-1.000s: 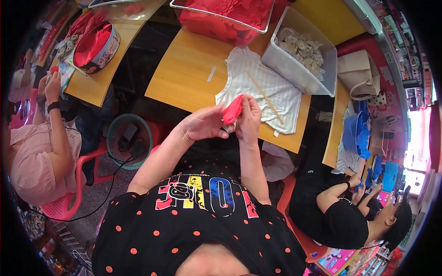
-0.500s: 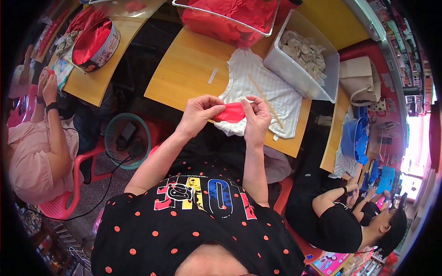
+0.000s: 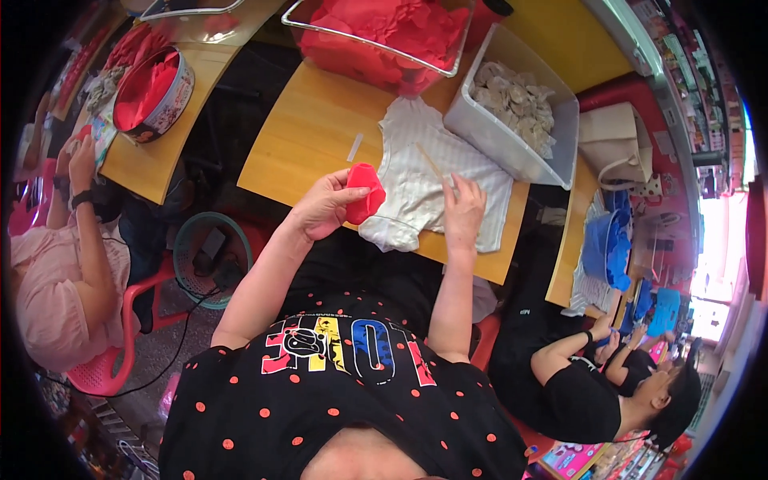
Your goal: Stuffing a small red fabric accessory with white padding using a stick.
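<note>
Between the thumb and fingers of my left hand (image 3: pixel 322 206) is a red fabric piece (image 3: pixel 364 194), petal-like with a rounded edge, raised above the near edge of the table. My right hand (image 3: pixel 464 212) is over a white striped shirt (image 3: pixel 412 196) spread on the wooden table. Its fingers are apart and bent down at a thin wooden stick (image 3: pixel 430 160) lying across the shirt. The hand covers the stick's lower part, and whether a fingertip touches it is hidden.
A clear bin of red fabric pieces (image 3: pixel 384 40) stands at the table's far side, beside a translucent bin (image 3: pixel 560 120) of whitish pieces. A small pale strip (image 3: pixel 354 147) lies on the wood. People sit at both sides; a green basket (image 3: pixel 182 264) is at lower left.
My right hand has let go of the red fabric piece and moved right, onto the shirt by the stick. My left hand now holds the piece alone, turned more upright.
</note>
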`<act>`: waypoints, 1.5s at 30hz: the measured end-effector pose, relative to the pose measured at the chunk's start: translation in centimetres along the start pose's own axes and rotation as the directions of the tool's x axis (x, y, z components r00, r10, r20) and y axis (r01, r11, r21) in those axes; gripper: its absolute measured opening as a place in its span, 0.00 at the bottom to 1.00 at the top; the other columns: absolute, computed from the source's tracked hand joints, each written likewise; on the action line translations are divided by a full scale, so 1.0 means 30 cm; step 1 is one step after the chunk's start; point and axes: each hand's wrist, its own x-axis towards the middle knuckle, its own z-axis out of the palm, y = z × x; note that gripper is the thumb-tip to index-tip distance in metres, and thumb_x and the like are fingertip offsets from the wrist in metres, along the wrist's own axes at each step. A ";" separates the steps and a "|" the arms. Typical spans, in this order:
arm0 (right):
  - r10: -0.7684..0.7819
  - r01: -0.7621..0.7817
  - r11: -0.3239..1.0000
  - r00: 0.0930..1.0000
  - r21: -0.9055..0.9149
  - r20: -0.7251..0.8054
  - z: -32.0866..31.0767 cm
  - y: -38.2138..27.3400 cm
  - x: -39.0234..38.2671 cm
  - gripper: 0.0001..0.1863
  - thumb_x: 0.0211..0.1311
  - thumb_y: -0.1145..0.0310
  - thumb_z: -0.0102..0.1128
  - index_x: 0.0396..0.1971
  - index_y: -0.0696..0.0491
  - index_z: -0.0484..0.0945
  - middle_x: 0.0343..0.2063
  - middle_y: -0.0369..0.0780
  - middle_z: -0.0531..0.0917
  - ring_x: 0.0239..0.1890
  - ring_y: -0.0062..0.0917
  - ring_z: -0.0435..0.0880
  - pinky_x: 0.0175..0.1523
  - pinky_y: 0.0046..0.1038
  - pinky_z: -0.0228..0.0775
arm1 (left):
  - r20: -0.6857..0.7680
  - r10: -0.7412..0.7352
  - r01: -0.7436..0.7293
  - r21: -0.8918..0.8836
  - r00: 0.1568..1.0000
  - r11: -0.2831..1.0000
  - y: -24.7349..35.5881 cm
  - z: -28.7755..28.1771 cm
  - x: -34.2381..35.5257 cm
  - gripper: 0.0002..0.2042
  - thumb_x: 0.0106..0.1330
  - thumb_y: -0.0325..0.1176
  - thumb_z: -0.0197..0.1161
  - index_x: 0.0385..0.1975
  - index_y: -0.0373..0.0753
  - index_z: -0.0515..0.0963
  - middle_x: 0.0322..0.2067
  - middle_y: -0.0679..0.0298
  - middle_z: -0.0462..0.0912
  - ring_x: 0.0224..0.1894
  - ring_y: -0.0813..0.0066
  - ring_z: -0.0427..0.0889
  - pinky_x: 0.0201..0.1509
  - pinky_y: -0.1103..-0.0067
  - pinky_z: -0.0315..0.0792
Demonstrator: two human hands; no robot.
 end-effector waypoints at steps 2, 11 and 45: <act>0.055 -0.059 0.995 0.997 0.076 0.052 0.019 0.059 -0.023 0.09 0.54 0.71 0.61 0.35 0.56 0.80 0.31 0.42 0.79 0.35 0.34 0.76 0.43 0.32 0.68 | 0.000 0.021 -0.021 -0.046 1.000 0.999 0.009 -0.009 -0.003 0.16 0.60 0.28 0.63 0.48 0.34 0.71 0.40 0.58 0.80 0.42 0.71 0.81 0.48 0.74 0.77; 0.313 -0.448 0.696 0.892 0.561 0.325 -0.137 -0.121 -0.044 0.07 0.62 0.73 0.54 0.34 0.60 0.79 0.25 0.39 0.80 0.27 0.22 0.78 0.33 0.22 0.69 | -0.051 0.018 -0.034 -0.342 0.999 0.939 0.043 -0.048 -0.003 0.19 0.67 0.42 0.54 0.50 0.35 0.68 0.46 0.53 0.77 0.48 0.64 0.78 0.51 0.68 0.75; 0.090 -0.671 0.279 0.730 0.687 0.677 -0.029 -0.247 -0.204 0.09 0.65 0.72 0.53 0.39 0.61 0.78 0.21 0.31 0.75 0.18 0.08 0.63 0.22 0.12 0.52 | -0.102 0.142 -0.113 0.244 0.985 0.963 -0.024 0.006 -0.005 0.15 0.67 0.37 0.56 0.40 0.29 0.77 0.34 0.61 0.82 0.35 0.78 0.81 0.39 0.81 0.78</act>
